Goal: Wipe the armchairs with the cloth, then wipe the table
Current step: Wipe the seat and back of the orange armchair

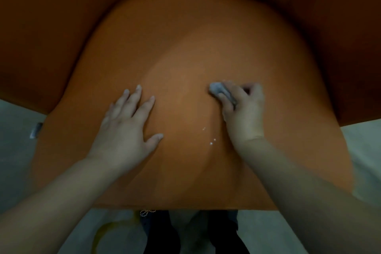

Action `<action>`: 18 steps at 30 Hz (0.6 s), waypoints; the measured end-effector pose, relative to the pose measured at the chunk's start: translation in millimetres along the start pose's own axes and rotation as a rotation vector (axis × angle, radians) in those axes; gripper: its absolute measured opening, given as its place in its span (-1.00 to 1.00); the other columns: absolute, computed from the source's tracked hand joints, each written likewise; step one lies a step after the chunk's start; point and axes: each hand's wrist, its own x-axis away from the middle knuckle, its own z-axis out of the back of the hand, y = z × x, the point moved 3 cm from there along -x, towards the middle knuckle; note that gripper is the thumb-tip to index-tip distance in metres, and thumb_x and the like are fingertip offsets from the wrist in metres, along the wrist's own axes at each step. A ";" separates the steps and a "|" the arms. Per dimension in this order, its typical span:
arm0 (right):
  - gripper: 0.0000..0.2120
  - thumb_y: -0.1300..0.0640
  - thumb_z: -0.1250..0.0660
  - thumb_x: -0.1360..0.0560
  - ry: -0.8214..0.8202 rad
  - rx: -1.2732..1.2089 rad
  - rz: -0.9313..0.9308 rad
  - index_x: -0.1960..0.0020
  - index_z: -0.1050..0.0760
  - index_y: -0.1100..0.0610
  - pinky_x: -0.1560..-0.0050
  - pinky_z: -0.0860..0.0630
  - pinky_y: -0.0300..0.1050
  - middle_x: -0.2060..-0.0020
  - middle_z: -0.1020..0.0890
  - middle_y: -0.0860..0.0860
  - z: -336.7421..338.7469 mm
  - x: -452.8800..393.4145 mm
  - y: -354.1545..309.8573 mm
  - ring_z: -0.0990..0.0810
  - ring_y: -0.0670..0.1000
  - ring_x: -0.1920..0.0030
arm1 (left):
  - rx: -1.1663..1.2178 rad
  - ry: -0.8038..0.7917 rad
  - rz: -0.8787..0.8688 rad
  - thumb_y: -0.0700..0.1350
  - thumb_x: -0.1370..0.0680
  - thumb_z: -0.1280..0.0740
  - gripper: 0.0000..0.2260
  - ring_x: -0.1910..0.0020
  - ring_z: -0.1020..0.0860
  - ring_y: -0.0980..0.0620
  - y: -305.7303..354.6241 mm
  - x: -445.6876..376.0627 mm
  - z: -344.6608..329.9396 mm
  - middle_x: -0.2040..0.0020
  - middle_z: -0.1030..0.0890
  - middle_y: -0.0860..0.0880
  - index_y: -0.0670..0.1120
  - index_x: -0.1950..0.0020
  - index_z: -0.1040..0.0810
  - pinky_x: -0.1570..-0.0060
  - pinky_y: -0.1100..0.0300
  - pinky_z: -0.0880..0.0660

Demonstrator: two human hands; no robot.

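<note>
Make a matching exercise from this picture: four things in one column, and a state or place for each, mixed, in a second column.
1. left hand
2. right hand
3. cloth
4. white specks

a. bunched up, pale grey
b. flat on the orange seat, fingers spread
c. curled round the cloth
d. on the seat between the two hands

Pairs: 1-b, 2-c, 3-a, 4-d

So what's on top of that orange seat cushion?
On the orange seat cushion, the left hand lies flat, the right hand grips a wadded grey cloth, and white specks sit between them. Anything beneath the hands is covered.
</note>
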 end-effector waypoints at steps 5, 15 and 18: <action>-0.68 0.14 -0.41 -0.47 -0.284 -0.072 0.259 -0.22 -0.57 0.08 0.00 -0.49 0.01 0.01 -0.48 0.19 -10.9 64.6 -33.5 -0.49 0.17 0.00 | -0.018 0.032 -0.002 0.30 -0.43 -0.27 -0.20 -0.53 0.21 0.02 3.1 3.8 -11.7 -0.57 0.17 0.05 0.11 -0.56 0.02 -0.42 0.01 0.20; -0.69 0.19 -0.39 -0.48 -0.100 -0.058 0.041 -0.22 -0.53 0.10 0.01 -0.38 -0.30 0.03 -0.43 -0.15 -4.8 83.4 -3.7 -0.43 -0.20 0.00 | -0.020 0.004 -0.048 0.33 -0.44 -0.25 -0.17 -0.52 0.25 0.04 19.1 13.0 -22.6 -0.56 0.23 0.06 0.10 -0.56 0.09 -0.47 0.01 0.21; -0.67 0.17 -0.38 -0.47 -0.249 -0.048 0.272 -0.23 -0.55 0.07 -0.01 -0.50 0.01 -0.02 -0.52 0.19 5.7 78.2 -5.9 -0.52 0.18 -0.02 | 0.008 0.015 -0.044 0.32 -0.44 -0.26 -0.18 -0.53 0.23 0.03 26.5 9.9 -20.7 -0.57 0.20 0.06 0.10 -0.56 0.05 -0.48 0.00 0.18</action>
